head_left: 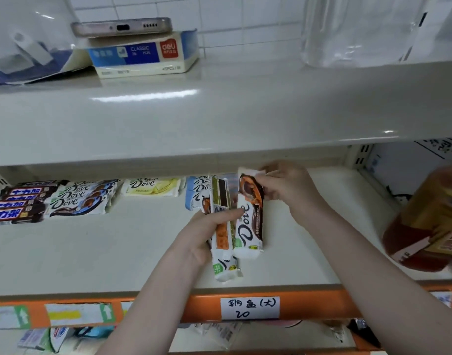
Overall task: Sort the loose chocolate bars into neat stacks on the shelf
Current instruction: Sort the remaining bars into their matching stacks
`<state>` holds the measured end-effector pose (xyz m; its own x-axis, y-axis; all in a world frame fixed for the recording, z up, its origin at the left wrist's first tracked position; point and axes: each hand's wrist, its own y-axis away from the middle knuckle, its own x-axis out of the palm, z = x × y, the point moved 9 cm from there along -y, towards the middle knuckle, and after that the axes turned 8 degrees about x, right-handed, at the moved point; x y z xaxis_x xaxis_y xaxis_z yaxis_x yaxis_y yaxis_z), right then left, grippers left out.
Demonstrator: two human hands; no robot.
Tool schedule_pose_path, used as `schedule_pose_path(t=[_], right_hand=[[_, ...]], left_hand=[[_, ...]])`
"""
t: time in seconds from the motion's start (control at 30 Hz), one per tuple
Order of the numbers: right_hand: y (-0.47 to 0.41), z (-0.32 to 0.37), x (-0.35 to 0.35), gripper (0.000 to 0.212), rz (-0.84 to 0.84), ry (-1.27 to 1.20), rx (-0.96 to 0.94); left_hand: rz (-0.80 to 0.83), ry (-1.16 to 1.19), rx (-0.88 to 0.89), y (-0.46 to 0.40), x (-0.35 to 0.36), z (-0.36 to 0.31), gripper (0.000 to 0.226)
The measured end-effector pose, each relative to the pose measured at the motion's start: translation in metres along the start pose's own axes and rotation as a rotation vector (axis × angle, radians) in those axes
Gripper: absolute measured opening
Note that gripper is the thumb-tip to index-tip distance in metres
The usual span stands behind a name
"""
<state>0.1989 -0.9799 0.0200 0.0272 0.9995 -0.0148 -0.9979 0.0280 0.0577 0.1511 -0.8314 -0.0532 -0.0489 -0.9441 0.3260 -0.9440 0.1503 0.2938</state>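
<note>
**Two hands hold Dove bars above a shop shelf**

While the head camera looks down at a cream shelf (pixel 97 252), both bare hands meet over its middle. The left hand (pixel 203 237) is clenched around a bunch of white Dove bars (pixel 221 226), their long axes running near to far, near ends pointing at the orange shelf edge (pixel 204 307). The right hand (pixel 283 184) pinches the far end of one brown-and-white Dove bar (pixel 249 221), also lying near to far, just beside the bunch. Far left on the shelf lie stacks with long axes left to right: dark bars (pixel 15 208), blue-and-white Dove bars (pixel 79 201), then a yellow Dove bar (pixel 152 187). An amber bottle (pixel 429 221) stands at right. On the upper shelf, a phone (pixel 122 26) rests on a tissue box (pixel 145 56).
</note>
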Motion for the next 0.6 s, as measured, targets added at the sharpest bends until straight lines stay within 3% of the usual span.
schedule_pose_path(t=[0.13, 0.3, 0.47, 0.6], right_hand=[[-0.004, -0.006, -0.02, 0.016, -0.103, -0.168, 0.066], [0.005, -0.013, -0.032, 0.014, -0.105, -0.188, 0.084], [0.02, -0.025, -0.035, 0.038, 0.046, 0.053, 0.104], [0.025, -0.022, -0.033, 0.03, 0.09, 0.384, -0.004]], left_hand=[[-0.017, -0.039, -0.007, 0.0, -0.005, 0.0, 0.025], [-0.092, 0.056, 0.033, -0.002, -0.011, -0.007, 0.039], [-0.115, 0.103, 0.035, -0.01, -0.016, -0.014, 0.022], [-0.097, 0.087, 0.021, -0.014, -0.011, -0.016, 0.018]])
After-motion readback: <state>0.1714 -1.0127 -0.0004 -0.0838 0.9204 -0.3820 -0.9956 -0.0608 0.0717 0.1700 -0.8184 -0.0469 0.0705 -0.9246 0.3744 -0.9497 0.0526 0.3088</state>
